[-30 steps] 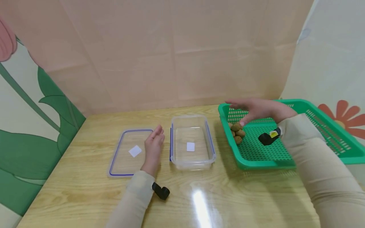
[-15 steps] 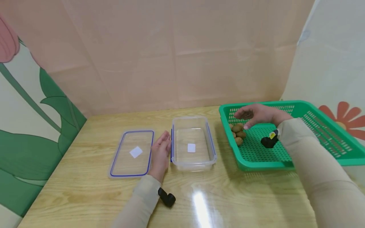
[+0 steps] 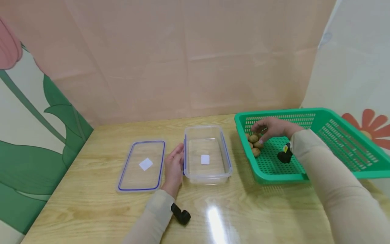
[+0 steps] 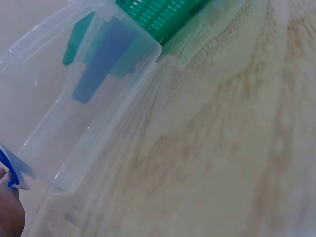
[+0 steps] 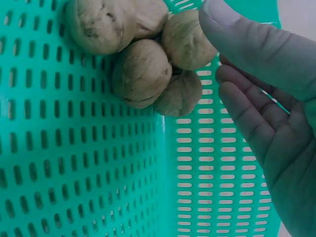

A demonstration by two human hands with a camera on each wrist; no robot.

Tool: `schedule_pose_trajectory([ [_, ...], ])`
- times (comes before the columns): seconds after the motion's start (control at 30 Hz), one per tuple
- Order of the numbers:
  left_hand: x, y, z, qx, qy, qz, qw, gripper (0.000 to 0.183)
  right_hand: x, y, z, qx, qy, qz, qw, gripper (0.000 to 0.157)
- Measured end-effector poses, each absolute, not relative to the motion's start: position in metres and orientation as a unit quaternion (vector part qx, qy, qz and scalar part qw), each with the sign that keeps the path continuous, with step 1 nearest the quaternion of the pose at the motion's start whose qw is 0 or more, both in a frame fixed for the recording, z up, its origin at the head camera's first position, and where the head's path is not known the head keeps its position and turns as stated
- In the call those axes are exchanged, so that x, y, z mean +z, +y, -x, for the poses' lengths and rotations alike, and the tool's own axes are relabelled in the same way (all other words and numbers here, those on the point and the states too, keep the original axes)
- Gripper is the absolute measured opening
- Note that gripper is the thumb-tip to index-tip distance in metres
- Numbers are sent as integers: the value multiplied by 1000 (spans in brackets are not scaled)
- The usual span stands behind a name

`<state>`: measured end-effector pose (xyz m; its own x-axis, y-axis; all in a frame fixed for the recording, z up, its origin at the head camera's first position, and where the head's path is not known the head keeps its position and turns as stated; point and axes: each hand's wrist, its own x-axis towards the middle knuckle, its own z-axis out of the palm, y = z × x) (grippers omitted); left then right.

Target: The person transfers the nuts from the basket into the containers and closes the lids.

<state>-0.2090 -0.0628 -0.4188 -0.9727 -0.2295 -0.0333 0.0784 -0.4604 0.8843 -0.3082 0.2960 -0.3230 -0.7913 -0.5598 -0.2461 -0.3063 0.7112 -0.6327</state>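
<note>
Box, head view: L hand [image 3: 174, 165] moved off lid [image 3: 141, 166] to box [image 3: 208, 176], fingers loose
Nuts, head view: R hand [image 3: 273, 128] dropped to nuts [image 3: 257, 145], in basket [image 3: 280, 178]
Trim, L wrist view: blue trim [image 4: 14, 178] by fingers [image 4: 10, 212]
Nuts, R wrist view: thumb/fingers apart, nothing gripped; nuts now w/in reach

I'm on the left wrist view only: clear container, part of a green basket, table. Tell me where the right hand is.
Observer: In the head view, the right hand is in the green basket, toward its left side.
Operator: Tell me what's beside that hand.
Observer: A cluster of brown walnuts; whether the hand touches any, I can't tell.
Operator: Now find me a lid.
Observer: A clear lid with a blue rim line lies flat on the table, left of the left hand.
</note>
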Motion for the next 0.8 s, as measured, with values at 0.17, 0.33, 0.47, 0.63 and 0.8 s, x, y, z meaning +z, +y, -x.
schedule_pose_trajectory([
  [0.17, -422, -62, 210, -844, -523, -71, 93, 41, -329, 297, 311, -293, 902, 238, 208, 58],
  [0.33, -424, -62, 209, -834, -538, -70, 100, 39, -333, 297, 313, -282, 908, 241, 195, 54],
  [0.47, -424, -62, 208, -823, -553, -71, 109, 38, -335, 294, 314, -281, 909, 242, 191, 50],
  [0.63, -425, -61, 208, -818, -559, -74, 110, 35, -338, 291, 316, -264, 916, 244, 179, 48],
  [0.8, -426, -60, 209, -807, -573, -77, 118, 34, -339, 287, 317, -258, 917, 244, 180, 42],
])
